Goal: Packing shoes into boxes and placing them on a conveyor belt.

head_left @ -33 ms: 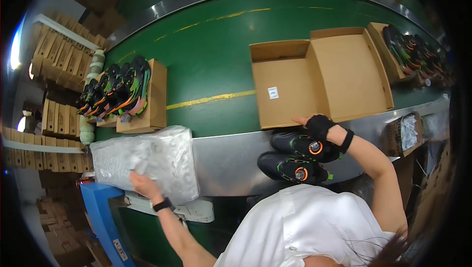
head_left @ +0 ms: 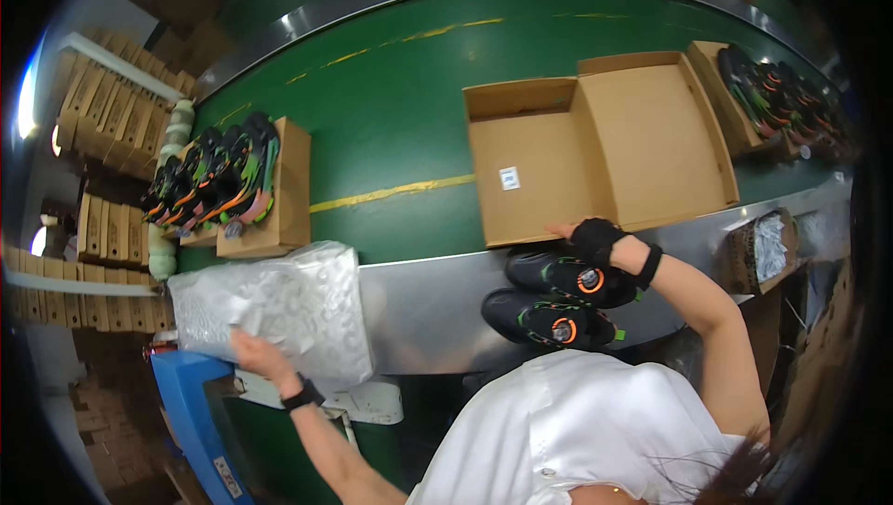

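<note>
Green bench (head_left: 400, 147) spans metal edges, leaving room left of the open box (head_left: 656, 147). Outside it, shoes (head_left: 513, 315) lie along the near edge, the right hand (head_left: 595, 240) above them, a finger extended; left hand (head_left: 262, 358) fingers curl at plastic bags (head_left: 321, 319); I cannot tell whether either grips.

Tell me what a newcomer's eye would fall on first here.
Probably the open cardboard box on the green surface, right of centre. Below it in the picture, two black shoes with orange rings sit by the right hand. Clear plastic lies at left, near the left hand.
</note>
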{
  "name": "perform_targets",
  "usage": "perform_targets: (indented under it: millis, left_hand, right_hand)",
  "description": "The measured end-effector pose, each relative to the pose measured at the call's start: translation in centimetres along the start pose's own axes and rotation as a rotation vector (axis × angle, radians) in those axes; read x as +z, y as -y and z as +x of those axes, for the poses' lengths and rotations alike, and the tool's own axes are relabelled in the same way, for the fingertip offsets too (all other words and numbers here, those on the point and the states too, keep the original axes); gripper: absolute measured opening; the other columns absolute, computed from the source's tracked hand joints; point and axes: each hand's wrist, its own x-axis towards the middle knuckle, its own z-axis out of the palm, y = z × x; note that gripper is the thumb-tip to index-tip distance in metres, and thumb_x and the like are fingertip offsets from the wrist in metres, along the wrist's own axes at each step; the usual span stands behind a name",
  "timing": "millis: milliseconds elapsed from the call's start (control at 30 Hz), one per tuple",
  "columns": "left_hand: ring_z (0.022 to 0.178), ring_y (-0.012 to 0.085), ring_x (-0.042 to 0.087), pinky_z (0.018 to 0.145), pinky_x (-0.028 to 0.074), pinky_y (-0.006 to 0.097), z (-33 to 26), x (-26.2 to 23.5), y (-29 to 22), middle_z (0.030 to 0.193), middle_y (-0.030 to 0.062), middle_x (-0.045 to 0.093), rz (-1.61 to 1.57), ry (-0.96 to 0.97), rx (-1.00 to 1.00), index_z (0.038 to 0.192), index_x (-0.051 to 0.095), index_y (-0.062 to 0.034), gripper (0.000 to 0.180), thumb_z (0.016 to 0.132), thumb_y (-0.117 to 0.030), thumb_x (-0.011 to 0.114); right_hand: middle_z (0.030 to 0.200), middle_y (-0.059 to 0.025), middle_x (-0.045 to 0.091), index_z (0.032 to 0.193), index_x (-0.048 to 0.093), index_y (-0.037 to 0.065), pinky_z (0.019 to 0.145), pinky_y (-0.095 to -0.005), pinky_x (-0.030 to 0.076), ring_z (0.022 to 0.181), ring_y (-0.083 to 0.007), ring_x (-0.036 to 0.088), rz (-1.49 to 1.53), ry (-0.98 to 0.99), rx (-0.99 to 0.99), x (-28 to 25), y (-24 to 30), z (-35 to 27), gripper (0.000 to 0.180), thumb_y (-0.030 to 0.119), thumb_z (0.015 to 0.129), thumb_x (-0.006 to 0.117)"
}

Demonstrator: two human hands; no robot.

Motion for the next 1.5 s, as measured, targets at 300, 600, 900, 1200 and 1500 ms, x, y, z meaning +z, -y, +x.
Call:
perform_targets:
  millis: [300, 600, 900, 1200, 1500]
  left_hand:
    - [0.068, 0.0095, 0.040, 0.061, 0.036, 0.022, -4.9, 2.1, -34.5, 0.073, -0.0006, 0.041, -0.919, 0.657, -0.084, 0.089, 0.048, -0.0005, 0.014, 0.088, -0.012, 0.040]
    - [0.051, 0.0071, 0.043, 0.044, 0.041, 0.021, -11.5, 6.9, -52.5, 0.073, 0.0027, 0.045, -1.518, 1.074, -0.071, 0.088, 0.046, 0.0011, 0.020, 0.091, -0.018, 0.039]
    - [0.118, 0.0323, 0.033, 0.094, 0.025, 0.049, -14.0, 9.0, -51.2, 0.121, 0.0212, 0.040, -0.905, 0.669, 1.007, 0.121, 0.040, -0.0021, 0.061, 0.072, -0.028, 0.065]
    - [0.126, 0.0375, 0.017, 0.095, 0.013, 0.062, -10.3, 17.7, -30.4, 0.133, 0.0215, 0.025, 0.214, 0.699, 0.654, 0.128, 0.032, -0.0086, 0.073, 0.073, -0.049, 0.057]
    - [0.077, 0.0151, 0.055, 0.069, 0.045, 0.030, -8.2, 19.3, -21.3, 0.085, 0.0063, 0.057, -0.693, 1.549, -0.529, 0.105, 0.051, -0.0006, 0.040, 0.081, -0.031, 0.058]
  right_hand:
    - [0.115, -0.0193, 0.044, 0.131, 0.022, 0.008, 0.084, -0.0362, 0.038, 0.102, -0.0280, 0.047, 0.712, -0.433, -0.543, -6.4, 8.6, -2.9, 0.074, 0.019, 0.071, 0.064]
    - [0.117, -0.0115, 0.047, 0.130, 0.028, 0.008, 0.080, -0.0288, 0.044, 0.105, -0.0168, 0.049, 1.486, -0.644, -0.371, -12.1, -7.7, -3.9, 0.058, 0.012, 0.080, 0.057]
    - [0.064, -0.0030, 0.053, 0.082, 0.053, 0.005, 0.053, -0.0251, 0.048, 0.056, -0.0132, 0.056, 1.290, -1.094, 0.297, -14.8, -13.9, -8.8, 0.011, 0.017, 0.082, 0.052]
    - [0.053, 0.0031, 0.048, 0.071, 0.048, 0.014, 0.038, -0.0248, 0.033, 0.042, -0.0099, 0.045, 1.589, -1.752, 0.731, -13.0, -29.9, -16.7, 0.016, 0.025, 0.082, 0.049]
    - [0.048, -0.0009, 0.049, 0.055, 0.045, 0.016, 0.033, -0.0284, 0.028, 0.035, -0.0137, 0.038, 1.620, -1.816, 0.877, -8.3, -32.1, -20.3, 0.030, 0.031, 0.080, 0.044]
